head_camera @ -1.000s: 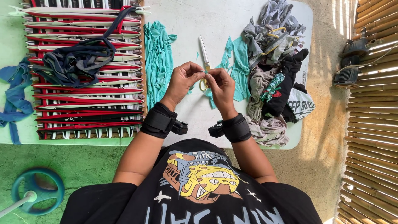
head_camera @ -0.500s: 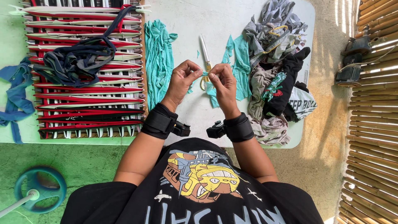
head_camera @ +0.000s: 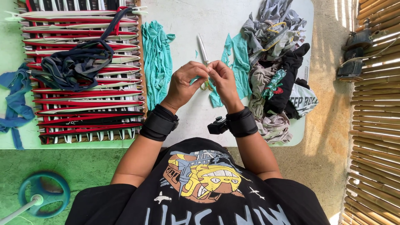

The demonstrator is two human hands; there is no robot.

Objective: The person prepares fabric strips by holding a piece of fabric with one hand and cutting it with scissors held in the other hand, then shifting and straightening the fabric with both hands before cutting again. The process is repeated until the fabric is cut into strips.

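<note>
**Hands drawn together over the scissors, teal strip pinched between them**

At far left a blue fabric strip [head_camera: 14, 102] hangs over the table edge, beside the weaving frame [head_camera: 83, 73] strung with red, white and black strips and carrying a dark navy bundle [head_camera: 73, 68]. A folded teal cloth [head_camera: 157, 62] lies just right of the frame.

At centre, the left hand [head_camera: 185, 83] and right hand [head_camera: 223, 81] are now fingertip to fingertip; half a second ago they stood slightly apart. Both are closed narrow, pinching a small teal strip [head_camera: 193, 80] held just above the scissors [head_camera: 204, 56], which lie unmoved on the white table [head_camera: 187, 25]. Judgement: fine work on the strip's end continues; exactly what the fingers do is hidden.

Cut teal pieces [head_camera: 239, 54] and a heap of mixed garments [head_camera: 279, 62] lie to the right, unchanged.
</note>
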